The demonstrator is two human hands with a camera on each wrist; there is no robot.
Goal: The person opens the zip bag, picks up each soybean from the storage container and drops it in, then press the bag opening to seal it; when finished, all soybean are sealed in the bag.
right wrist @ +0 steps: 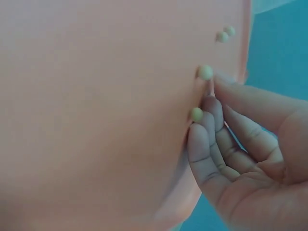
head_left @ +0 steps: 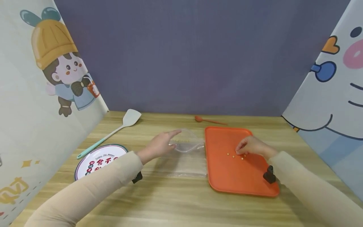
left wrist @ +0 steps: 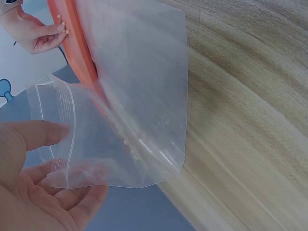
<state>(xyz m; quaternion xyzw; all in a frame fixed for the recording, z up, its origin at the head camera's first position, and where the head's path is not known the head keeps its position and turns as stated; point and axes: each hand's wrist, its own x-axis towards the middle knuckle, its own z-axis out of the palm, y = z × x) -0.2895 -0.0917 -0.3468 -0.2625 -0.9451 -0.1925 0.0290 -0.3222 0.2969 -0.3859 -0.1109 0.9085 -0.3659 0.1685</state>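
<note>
I'm counting one bag [head_left: 184, 165], tray [head_left: 232, 178], plate [head_left: 97, 157], spatula [head_left: 113, 132] and spoon [head_left: 199, 119] each, two hands [head_left: 158, 145], at least six beans [right wrist: 205, 72].

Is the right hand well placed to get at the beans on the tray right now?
Likely yes: the right hand is down at the tray, its fingertips right beside loose beans, and nothing seems to cover those. Whether it pinches one is unclear.

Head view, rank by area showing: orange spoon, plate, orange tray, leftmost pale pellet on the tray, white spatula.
Largest to smallest:
1. Orange tray
2. Plate, partly covered by the left sleeve
3. White spatula
4. Orange spoon
5. Leftmost pale pellet
</note>
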